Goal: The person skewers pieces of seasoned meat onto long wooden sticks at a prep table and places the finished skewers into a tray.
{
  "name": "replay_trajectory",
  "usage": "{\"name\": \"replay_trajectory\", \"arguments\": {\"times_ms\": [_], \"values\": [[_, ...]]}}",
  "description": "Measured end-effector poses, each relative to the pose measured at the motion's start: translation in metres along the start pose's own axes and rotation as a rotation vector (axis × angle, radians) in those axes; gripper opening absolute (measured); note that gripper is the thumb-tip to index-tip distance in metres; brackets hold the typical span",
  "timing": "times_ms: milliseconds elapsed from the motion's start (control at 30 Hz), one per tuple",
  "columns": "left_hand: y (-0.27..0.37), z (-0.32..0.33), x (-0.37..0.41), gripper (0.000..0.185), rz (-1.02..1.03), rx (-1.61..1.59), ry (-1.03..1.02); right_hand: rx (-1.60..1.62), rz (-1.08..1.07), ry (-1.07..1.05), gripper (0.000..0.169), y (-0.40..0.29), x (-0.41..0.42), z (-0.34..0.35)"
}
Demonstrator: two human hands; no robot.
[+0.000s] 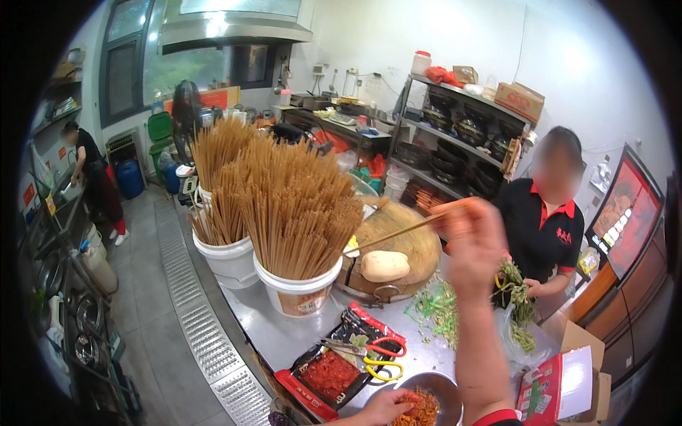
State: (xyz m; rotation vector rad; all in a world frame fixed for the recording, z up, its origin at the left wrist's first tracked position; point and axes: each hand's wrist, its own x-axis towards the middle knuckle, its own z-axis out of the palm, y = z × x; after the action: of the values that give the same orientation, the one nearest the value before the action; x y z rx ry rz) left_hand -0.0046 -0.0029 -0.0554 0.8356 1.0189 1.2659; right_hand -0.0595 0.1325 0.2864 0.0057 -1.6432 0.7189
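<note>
My right hand (471,239) is raised above the steel table (248,306), blurred, with its fingers closed on a thin wooden skewer (397,231) that slants down to the left. My left hand (391,406) is at the steel bowl (450,396), its fingertips at the shredded orange-brown food (423,407) inside; whether it pinches some cannot be told. Left of the bowl lies an opened black and red packet (330,373) showing red contents, with red-handled scissors (389,346) and yellow-handled scissors (383,367) on it. White buckets (301,282) hold many upright skewers (298,213).
A round wooden chopping block (421,245) carries a pale peeled vegetable (384,266). Green scraps (439,309) lie beside it. A co-worker (549,229) on the right holds green stalks (514,282). An open carton (559,383) stands at front right. Another person (88,160) bends at a far-left sink.
</note>
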Motion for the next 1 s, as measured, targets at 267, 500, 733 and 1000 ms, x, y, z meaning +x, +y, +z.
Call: {"name": "replay_trajectory", "arguments": {"times_ms": [267,500,733,1000], "values": [[0.066,0.018,-0.011,0.018,-0.069,-0.148,0.098,-0.472,0.138,0.223,0.010,-0.015,-0.048,-0.181],[0.082,0.021,0.002,0.018,-0.063,-0.225,0.120,-0.530,0.439,0.200,0.011,0.011,-0.161,-0.245],[0.093,0.027,0.007,0.018,-0.059,-0.212,0.067,0.272,0.603,0.186,0.017,0.019,-0.187,-0.227],[0.100,0.017,0.004,0.019,-0.078,-0.203,0.121,-0.836,0.142,-0.837,0.031,-0.025,-0.199,-0.199]]}}
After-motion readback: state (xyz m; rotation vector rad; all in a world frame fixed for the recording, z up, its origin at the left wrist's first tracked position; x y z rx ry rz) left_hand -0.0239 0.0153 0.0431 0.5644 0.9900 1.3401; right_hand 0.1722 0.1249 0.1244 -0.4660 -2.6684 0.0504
